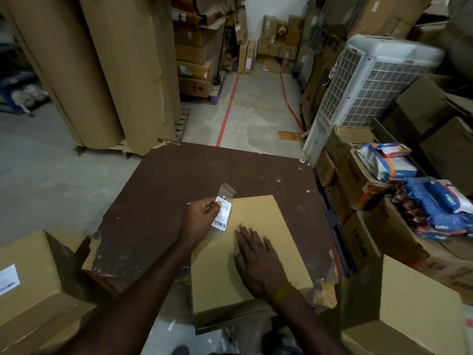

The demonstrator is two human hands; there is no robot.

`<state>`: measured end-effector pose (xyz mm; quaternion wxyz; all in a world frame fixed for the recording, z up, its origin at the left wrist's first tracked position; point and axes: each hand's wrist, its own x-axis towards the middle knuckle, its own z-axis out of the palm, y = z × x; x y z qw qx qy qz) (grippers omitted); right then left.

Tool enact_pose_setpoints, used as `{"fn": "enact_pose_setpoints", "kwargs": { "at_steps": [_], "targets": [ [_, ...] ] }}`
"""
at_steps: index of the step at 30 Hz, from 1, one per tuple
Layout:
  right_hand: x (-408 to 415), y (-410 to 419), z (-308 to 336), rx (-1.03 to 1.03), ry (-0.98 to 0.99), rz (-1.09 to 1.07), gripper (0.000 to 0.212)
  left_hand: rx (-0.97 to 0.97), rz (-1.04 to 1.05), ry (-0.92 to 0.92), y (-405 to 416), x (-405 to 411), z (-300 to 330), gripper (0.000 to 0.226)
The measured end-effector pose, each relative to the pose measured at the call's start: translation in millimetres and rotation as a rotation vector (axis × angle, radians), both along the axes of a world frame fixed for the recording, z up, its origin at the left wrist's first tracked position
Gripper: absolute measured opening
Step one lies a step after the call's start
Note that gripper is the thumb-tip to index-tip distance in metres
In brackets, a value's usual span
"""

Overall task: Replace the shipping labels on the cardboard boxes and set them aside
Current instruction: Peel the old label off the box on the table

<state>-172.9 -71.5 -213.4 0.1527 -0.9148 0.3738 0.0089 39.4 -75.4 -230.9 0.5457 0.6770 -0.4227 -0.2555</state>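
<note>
A flat tan cardboard box (258,221) lies on the dark brown table (163,190), its near end jutting over the table's front edge. My left hand (199,219) pinches a white shipping label (222,213) with a barcode and clear tape on it, held at the box's far left edge. Whether the label still sticks to the box I cannot tell. My right hand (258,262) lies flat on the box top with fingers spread, pressing it down.
A labelled cardboard box (28,283) stands at the near left, another box (414,311) at the near right. Boxes with blue and white packets (432,201) are stacked to the right. A white air cooler (363,83), tall cardboard rolls (102,73) and an aisle lie beyond the table.
</note>
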Motion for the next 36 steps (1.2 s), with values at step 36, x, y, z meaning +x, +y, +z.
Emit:
{"fn": "enact_pose_setpoints", "kwargs": {
  "at_steps": [36],
  "targets": [
    [-57.4, -21.2, -0.7, 0.155, -0.215, -0.548, 0.080, 0.019, 0.412, -0.030, 86.9, -68.1, 1.0, 0.019]
  ]
}}
